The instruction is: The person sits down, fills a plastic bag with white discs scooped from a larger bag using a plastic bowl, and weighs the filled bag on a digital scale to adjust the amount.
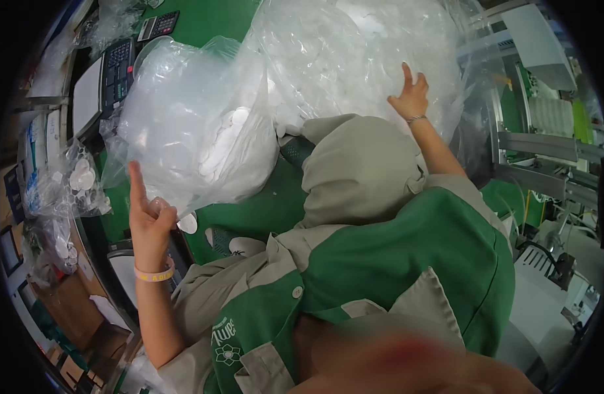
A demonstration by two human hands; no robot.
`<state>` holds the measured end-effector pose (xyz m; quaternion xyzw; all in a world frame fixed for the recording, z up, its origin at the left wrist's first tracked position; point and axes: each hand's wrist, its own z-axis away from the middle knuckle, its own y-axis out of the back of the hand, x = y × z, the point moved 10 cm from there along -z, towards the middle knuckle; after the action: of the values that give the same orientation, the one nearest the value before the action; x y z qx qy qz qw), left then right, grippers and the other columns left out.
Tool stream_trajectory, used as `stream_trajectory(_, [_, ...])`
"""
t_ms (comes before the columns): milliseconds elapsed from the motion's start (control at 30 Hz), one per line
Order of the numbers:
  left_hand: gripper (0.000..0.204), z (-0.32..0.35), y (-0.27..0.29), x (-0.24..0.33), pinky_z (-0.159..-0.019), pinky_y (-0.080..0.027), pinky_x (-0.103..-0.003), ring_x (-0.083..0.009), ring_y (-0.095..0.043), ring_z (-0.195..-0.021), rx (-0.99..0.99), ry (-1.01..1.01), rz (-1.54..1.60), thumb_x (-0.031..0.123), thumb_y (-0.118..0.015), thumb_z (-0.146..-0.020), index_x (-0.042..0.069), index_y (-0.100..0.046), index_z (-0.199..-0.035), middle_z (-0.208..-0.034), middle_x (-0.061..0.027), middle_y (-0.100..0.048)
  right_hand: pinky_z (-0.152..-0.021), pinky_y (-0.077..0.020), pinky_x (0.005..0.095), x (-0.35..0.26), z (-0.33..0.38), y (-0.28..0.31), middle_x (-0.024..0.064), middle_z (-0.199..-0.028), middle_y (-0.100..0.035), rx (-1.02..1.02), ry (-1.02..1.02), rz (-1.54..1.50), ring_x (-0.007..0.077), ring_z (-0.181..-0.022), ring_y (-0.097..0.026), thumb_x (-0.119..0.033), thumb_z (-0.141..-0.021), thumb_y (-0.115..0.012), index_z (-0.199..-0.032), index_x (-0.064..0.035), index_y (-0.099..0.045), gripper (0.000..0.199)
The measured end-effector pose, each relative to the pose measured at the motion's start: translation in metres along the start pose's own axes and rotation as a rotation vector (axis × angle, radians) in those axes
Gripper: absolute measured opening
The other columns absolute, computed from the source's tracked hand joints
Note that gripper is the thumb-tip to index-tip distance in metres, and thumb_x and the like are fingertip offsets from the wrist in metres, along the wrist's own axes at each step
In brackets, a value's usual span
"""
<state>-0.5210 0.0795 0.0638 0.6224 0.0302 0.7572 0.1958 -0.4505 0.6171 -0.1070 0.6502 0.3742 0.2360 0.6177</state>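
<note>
My left hand point(151, 220) is at the near left edge of a clear plastic bag point(164, 125). Its index finger stretches along the film while the other fingers curl in at the bag's edge. Inside that bag lies a heap of white round flat pieces point(223, 148). One white disc point(188, 223) shows just below the bag, beside my left hand. My right hand point(410, 98), fingers spread, rests against or just over a much larger clear bag point(354, 59) full of whitish contents, which I cannot make out singly.
Along the left stand a keyboard point(118, 69), a calculator point(159, 25) and small clear bags of white pieces point(82, 174). A metal frame point(538, 146) with machinery runs down the right side. The floor point(276, 207) is green, and my knee point(361, 167) juts up between the bags.
</note>
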Motion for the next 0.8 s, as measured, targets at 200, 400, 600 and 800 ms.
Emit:
stream_trajectory(200, [0.073,-0.006,0.013,-0.012,-0.043,-0.029,-0.017,-0.0028,-0.035,-0.051,0.001,0.077,-0.036,0.005,-0.052,-0.072,0.004,-0.016,-0.136,-0.105,-0.0013,-0.05,-0.079,-0.0436,0.0474,0.011,-0.017,-0.031,0.0222,-0.129,-0.024,-0.576,0.163,-0.348,0.04,-0.118,-0.027,-0.028,-0.055,-0.066,-0.134,-0.0222,-0.015,0.094])
stream_trajectory(400, [0.07,-0.011,0.033,-0.019,-0.045,-0.031,-0.016,-0.0019,-0.036,-0.053,0.066,0.048,-0.011,0.004,-0.05,-0.075,0.002,-0.017,-0.136,-0.116,-0.0009,-0.047,-0.069,-0.0438,0.0535,0.05,0.024,-0.087,0.0183,-0.119,-0.042,-0.759,-0.698,-0.875,0.0394,-0.107,-0.041,-0.04,-0.06,-0.061,-0.124,-0.0076,-0.031,0.078])
stream_trajectory(600, [0.07,-0.006,0.04,-0.013,-0.046,-0.032,-0.016,-0.0024,-0.037,-0.053,0.097,0.041,-0.029,0.0,-0.047,-0.073,0.002,-0.016,-0.136,-0.142,-0.0056,-0.02,-0.071,-0.0449,0.0463,-0.009,-0.008,-0.156,0.0152,-0.107,-0.05,-0.538,-0.742,-1.457,0.0305,-0.096,-0.051,-0.031,-0.07,-0.05,-0.105,-0.0037,-0.046,0.045])
stream_trajectory(800, [0.073,-0.007,0.039,-0.019,-0.043,-0.032,-0.017,-0.0028,-0.036,-0.051,0.108,0.051,-0.042,-0.002,-0.044,-0.069,0.003,-0.015,-0.136,-0.142,-0.0067,-0.02,-0.086,-0.042,0.0459,0.008,-0.018,-0.209,0.0157,-0.111,-0.048,-0.404,-0.804,-2.006,0.0302,-0.101,-0.051,-0.017,-0.069,-0.045,-0.111,-0.0003,-0.044,0.045])
